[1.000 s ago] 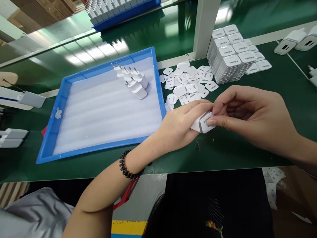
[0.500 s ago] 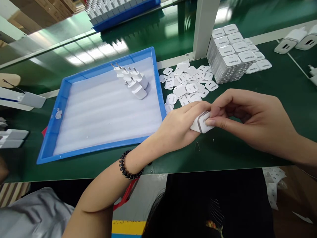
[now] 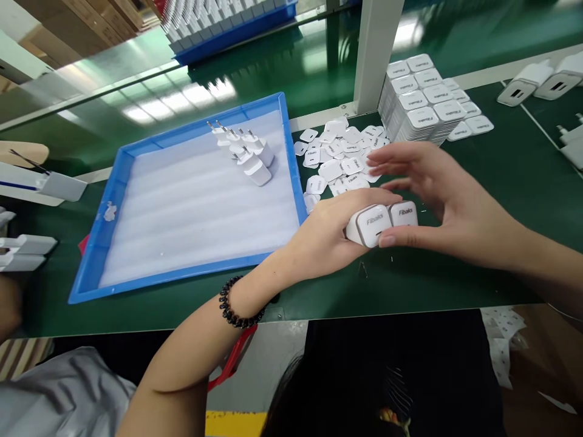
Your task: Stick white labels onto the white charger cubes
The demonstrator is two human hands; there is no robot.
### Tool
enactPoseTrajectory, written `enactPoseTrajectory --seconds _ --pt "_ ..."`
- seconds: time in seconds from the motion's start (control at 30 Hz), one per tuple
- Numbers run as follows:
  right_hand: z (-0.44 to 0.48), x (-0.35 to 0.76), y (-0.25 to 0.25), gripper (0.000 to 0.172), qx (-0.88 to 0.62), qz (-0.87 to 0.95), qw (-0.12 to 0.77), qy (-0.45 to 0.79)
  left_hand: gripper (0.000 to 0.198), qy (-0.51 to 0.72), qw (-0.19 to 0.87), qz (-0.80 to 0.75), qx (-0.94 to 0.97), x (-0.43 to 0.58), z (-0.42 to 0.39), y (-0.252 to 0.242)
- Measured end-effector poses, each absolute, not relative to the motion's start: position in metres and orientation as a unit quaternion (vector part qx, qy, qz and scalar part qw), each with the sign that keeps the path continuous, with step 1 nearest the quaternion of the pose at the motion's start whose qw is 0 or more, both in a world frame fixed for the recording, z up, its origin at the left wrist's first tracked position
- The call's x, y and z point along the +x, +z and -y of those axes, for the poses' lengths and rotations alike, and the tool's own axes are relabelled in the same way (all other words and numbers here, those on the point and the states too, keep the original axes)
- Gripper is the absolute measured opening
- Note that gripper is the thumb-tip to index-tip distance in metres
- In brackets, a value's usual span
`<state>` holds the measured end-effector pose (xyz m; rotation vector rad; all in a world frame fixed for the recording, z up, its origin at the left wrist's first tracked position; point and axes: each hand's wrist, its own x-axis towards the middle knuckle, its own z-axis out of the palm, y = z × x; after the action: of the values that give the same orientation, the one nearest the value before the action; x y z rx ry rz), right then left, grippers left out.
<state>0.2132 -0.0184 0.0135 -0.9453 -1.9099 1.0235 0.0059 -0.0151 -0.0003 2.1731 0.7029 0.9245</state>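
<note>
Wrapped left hand [image 3: 330, 230] snugly around Fibaks-marked charger [image 3: 372, 221], at 3 o'clock of blue tray [image 3: 293, 158]; held right hand [image 3: 462, 212] loosely spread, thumb [image 3: 387, 241] against charger. Risked slippage of adjoining Fibaks-faced piece [image 3: 405, 210], likely through uneven thumb pressure.

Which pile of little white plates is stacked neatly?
The tall stack right of the pale post: its plates stand in columns, while the loose pile beside the blue tray lies jumbled.

A green-topped workbench [image 3: 455, 282] runs across the view, with 1 pale upright post [image 3: 376, 60] at its back edge. Behind, a glossy green surface [image 3: 264, 79] mirrors bright patches of light. Brown cardboard boxes [image 3: 98, 18] stand at upper left; the grey floor [image 3: 271, 367] below bears 1 yellow stripe [image 3: 234, 423].
</note>
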Motion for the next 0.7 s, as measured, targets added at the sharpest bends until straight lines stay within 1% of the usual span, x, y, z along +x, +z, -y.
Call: enactPoseTrajectory --seconds 0.03,0.07,0.13,0.2,0.33,0.43,0.57,0.7 --pt "0.018 0.213 0.012 0.072 -0.364 0.736 0.356 0.445 0.027 0.348 0.334 -0.264 0.835 0.006 0.015 -0.001" --pt "0.017 0.212 0.012 0.07 -0.36 0.73 0.332 0.476 0.028 0.339 0.333 -0.26 0.841 0.005 0.016 -0.001" --pt "0.019 0.208 0.012 0.059 -0.36 0.734 0.298 0.493 0.028 0.316 0.315 -0.255 0.858 0.005 0.016 -0.003" --pt "0.021 0.204 0.013 0.047 -0.364 0.742 0.294 0.48 0.026 0.289 0.283 -0.249 0.88 0.004 0.017 -0.005" --pt "0.025 0.198 0.015 0.038 -0.368 0.717 0.318 0.5 0.025 0.282 0.243 -0.23 0.899 0.004 0.017 -0.006" --pt "0.025 0.201 0.016 0.033 -0.367 0.67 0.306 0.568 0.021 0.29 0.27 -0.225 0.89 0.005 0.017 -0.003" --pt "0.021 0.206 0.018 0.033 -0.356 0.614 0.29 0.642 0.013 0.3 0.315 -0.229 0.871 0.007 0.017 0.0" --pt "0.015 0.211 0.019 0.031 -0.339 0.598 0.28 0.67 0.019 0.316 0.348 -0.235 0.851 0.007 0.016 0.001"
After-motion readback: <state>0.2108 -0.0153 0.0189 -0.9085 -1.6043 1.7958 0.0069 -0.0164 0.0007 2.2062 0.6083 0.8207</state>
